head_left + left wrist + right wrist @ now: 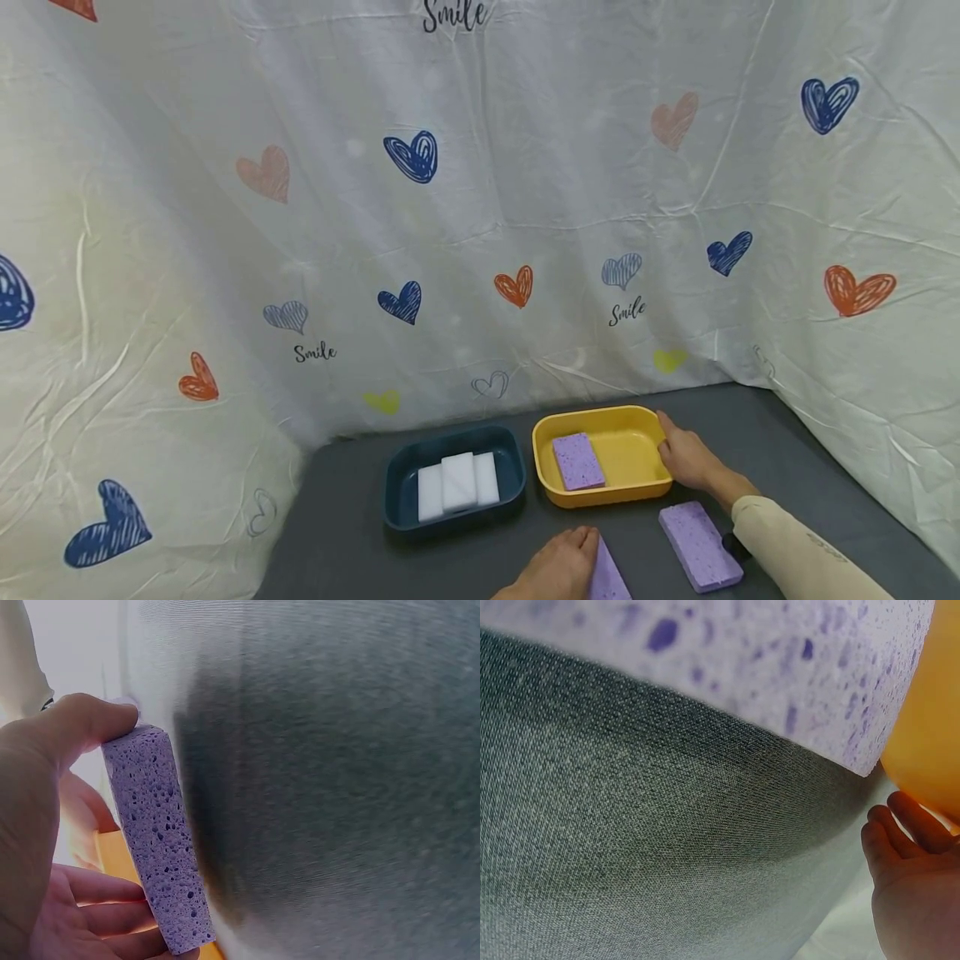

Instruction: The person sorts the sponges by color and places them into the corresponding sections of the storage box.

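Note:
My left hand (558, 567) grips a purple sponge (607, 575) near the front of the table, thumb on one end and fingers along the other in the left wrist view. That sponge (159, 836) shows its pitted narrow side. My right hand (686, 454) holds the right end of a yellow tray (611, 497) at its rim. Some of its fingers (900, 825) show beside the tray's outer wall in the right wrist view. Inside the tray, toward its left, lies another purple sponge (578, 462). A third purple sponge (700, 546) lies on the table beside my right forearm.
A dark blue tray (453, 521) stands left of the yellow one, with three white sponges (458, 482) in it. Both trays stand on a dark grey table (330, 533). Behind and beside the table hangs a white curtain (450, 225) printed with hearts.

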Demonstrator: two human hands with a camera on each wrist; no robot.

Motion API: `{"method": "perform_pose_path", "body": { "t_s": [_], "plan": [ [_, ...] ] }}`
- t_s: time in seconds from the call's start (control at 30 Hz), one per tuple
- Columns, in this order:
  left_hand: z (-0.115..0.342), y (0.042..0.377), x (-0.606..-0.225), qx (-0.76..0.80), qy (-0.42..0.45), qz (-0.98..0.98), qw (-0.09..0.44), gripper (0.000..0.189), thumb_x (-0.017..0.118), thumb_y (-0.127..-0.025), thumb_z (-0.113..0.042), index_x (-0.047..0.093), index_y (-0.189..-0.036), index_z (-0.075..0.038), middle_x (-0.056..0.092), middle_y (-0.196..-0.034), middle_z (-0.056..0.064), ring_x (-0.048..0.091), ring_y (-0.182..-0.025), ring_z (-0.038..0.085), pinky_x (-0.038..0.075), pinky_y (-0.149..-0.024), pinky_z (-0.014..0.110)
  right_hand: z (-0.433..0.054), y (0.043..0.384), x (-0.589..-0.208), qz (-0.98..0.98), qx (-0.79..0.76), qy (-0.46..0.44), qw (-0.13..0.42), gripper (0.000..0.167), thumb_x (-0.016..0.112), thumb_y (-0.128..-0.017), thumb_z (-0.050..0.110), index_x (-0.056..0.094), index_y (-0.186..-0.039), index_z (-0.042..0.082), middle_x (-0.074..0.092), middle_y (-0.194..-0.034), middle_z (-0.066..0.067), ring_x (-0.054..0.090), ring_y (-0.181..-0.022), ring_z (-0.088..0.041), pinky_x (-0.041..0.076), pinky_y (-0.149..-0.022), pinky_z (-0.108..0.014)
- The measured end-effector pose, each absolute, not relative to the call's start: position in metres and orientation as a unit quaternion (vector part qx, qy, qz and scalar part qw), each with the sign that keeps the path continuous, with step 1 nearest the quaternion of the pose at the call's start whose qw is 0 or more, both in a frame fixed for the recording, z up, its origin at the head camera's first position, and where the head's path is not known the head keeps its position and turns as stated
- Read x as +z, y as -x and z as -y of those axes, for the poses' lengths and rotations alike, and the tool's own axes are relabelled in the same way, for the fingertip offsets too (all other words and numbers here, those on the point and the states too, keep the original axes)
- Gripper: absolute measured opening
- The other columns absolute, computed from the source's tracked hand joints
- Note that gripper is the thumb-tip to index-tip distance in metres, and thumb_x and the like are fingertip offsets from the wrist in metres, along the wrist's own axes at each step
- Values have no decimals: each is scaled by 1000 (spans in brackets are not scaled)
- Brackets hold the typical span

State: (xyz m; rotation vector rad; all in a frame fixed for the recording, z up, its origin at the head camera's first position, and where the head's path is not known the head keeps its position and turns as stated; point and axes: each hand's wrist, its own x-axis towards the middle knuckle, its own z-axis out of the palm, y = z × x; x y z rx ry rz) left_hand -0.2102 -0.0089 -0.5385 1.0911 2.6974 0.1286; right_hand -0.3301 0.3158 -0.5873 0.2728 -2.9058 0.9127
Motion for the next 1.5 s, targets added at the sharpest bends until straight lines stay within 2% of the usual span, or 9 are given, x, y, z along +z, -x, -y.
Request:
{"method": "perform_pose_path", "body": {
  "t_s": [0.2, 0.37, 0.7, 0.8, 0.93, 1.03, 1.17, 1.3, 1.5],
  "plan": [
    [3, 211, -519, 62, -351, -925, 133, 103, 89, -81, -66, 52, -161, -14, 57, -161, -3, 58, -142, 11, 51, -119, 34, -295, 306, -545, 950, 304, -64, 11, 63, 47, -106, 2, 27, -162, -19, 58, -147, -43, 67, -103, -32, 57, -96, -55],
    [4, 215, -495, 100, -350, -924, 121, 110, 88, -78, -70, 46, -165, -18, 54, -163, -7, 57, -142, 8, 50, -120, 33, -295, 305, -546, 950, 305, -65, 13, 63, 47, -106, 3, 27, -162, -19, 59, -145, -43, 67, -101, -31, 57, -96, -54],
    [1, 242, -459, 125, -339, -931, 57, 109, 88, -79, -66, 45, -167, -17, 54, -166, -3, 60, -141, 16, 48, -122, 37, -307, 316, -564, 945, 314, -87, 34, 64, 47, -107, 8, 28, -163, -16, 60, -144, -43, 67, -98, -30, 59, -95, -53],
    [-4, 253, -456, 121, -346, -930, 38, 108, 88, -81, -63, 46, -166, -11, 55, -165, 1, 60, -143, 20, 47, -123, 39, -314, 325, -579, 947, 301, -100, 47, 63, 45, -108, 10, 28, -163, -15, 63, -138, -42, 64, -90, -27, 59, -87, -44],
    [-11, 266, -457, 110, -354, -929, 10, 105, 88, -82, -60, 48, -162, -5, 59, -160, 7, 62, -138, 22, 48, -123, 39, -314, 328, -582, 947, 305, -91, 34, 64, 45, -108, 11, 28, -164, -15, 62, -141, -41, 63, -88, -26, 57, -88, -45],
    [-15, 275, -459, 114, -352, -929, 3, 104, 89, -81, -59, 49, -161, -6, 59, -159, 8, 63, -132, 21, 49, -122, 39, -314, 330, -584, 947, 306, -86, 36, 65, 47, -108, 13, 29, -164, -14, 62, -144, -39, 63, -89, -24, 57, -87, -46],
    [-19, 285, -463, 121, -348, -930, 8, 105, 89, -82, -59, 47, -164, -8, 56, -162, 5, 61, -131, 19, 48, -123, 37, -318, 338, -598, 950, 292, -93, 55, 65, 47, -108, 14, 29, -165, -13, 66, -140, -36, 62, -86, -20, 56, -80, -39],
    [-24, 294, -465, 117, -349, -930, 13, 107, 87, -83, -60, 44, -166, -8, 55, -164, 5, 59, -132, 19, 47, -124, 37, -319, 340, -601, 953, 285, -86, 57, 64, 47, -108, 13, 30, -164, -12, 67, -139, -35, 63, -87, -22, 56, -82, -39],
    [-30, 303, -464, 116, -340, -933, 19, 109, 86, -84, -60, 41, -168, -9, 52, -167, 5, 58, -138, 21, 45, -126, 39, -301, 316, -558, 949, 308, -59, 19, 64, 49, -108, 9, 29, -164, -15, 63, -141, -38, 64, -92, -28, 58, -90, -48]
  ]
}}
